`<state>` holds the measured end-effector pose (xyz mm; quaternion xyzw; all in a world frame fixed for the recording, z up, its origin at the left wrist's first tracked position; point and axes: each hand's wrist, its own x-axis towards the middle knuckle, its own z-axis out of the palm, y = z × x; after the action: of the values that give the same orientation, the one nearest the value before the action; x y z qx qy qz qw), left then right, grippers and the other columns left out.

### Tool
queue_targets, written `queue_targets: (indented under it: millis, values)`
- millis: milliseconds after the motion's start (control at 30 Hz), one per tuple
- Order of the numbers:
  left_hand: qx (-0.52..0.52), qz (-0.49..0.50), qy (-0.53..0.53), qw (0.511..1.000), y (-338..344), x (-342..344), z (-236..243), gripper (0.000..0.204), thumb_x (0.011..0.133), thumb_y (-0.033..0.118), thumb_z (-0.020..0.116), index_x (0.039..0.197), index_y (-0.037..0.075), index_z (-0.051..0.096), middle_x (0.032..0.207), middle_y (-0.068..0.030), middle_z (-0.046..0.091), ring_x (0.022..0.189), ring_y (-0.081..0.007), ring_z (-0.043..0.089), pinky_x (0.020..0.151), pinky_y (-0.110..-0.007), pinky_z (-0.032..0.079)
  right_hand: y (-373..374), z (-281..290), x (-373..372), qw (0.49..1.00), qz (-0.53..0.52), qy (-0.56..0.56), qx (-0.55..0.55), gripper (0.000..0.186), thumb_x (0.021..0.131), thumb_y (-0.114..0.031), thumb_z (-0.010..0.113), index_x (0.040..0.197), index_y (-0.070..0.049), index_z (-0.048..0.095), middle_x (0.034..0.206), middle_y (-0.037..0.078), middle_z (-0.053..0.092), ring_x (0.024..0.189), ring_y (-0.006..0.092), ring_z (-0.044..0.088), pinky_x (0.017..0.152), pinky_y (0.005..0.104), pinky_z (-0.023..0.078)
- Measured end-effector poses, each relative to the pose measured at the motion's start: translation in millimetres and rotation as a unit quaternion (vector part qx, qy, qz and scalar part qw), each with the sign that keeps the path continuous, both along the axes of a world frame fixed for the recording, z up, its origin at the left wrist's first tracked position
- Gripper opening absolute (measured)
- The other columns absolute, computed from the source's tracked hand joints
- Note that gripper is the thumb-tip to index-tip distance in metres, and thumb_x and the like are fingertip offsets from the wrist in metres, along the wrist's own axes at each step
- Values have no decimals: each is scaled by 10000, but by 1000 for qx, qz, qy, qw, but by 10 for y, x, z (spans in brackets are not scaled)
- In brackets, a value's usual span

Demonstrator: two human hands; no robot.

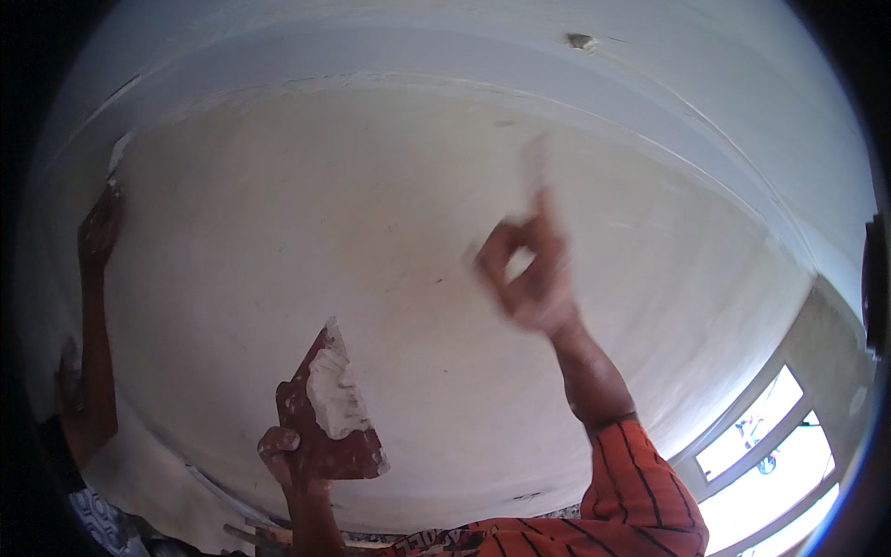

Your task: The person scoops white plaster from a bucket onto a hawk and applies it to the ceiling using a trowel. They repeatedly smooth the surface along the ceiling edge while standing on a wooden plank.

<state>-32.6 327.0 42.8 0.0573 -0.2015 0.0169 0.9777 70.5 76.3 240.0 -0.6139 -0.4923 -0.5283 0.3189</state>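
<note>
My left hand is closed round the lower left edge of a dark red-brown putty board, its thumb on the face. A thick patch of white putty clings to the board, which tapers to a point at the top. Raised in front of the wall, my right hand is smeared by motion, with its thumb and fingers curled into a ring. A thin blurred strip points up from it; whether this is a finger or a tool blade is unclear. The pale wall lies beyond both hands.
At the far left another person's hand holds a white-coated blade against the wall's upper edge. The ceiling curves overhead, with a small fitting. A bright window opening stands at the lower right.
</note>
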Motion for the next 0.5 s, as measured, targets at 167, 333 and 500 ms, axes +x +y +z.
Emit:
queue_targets:
  millis: [167, 333, 500]
  values:
    - [-1, -38, -9, 999, -98, 36, 194, 631, 514, 80, 445, 1135, -27, 446, 1104, -180, 508, 1034, -336, 485, 960, -396, 383, -125, 990, -151, 950, 114, 76, 280, 838, 782, -77, 551, 1354, 92, -36, 588, 59, 530, 458, 103, 468, 440, 243, 424]
    - [27, 29, -4, 999, -97, 139, 64, 626, 563, 74, 432, 1183, -9, 425, 1135, -173, 502, 1011, -318, 489, 910, -393, 399, 404, 1317, 58, 945, 94, 65, 306, 722, 759, -137, 558, 1211, 161, 81, 632, 128, 586, 504, 186, 533, 489, 292, 444]
    - [-30, 13, -4, 999, -81, 155, -82, 604, 642, 69, 425, 1244, 37, 396, 1142, -159, 504, 957, -285, 502, 801, -405, 428, 866, 1456, 450, 956, 46, 57, 284, 704, 738, -145, 528, 1141, 214, 75, 583, 193, 578, 555, 341, 578, 575, 412, 466]
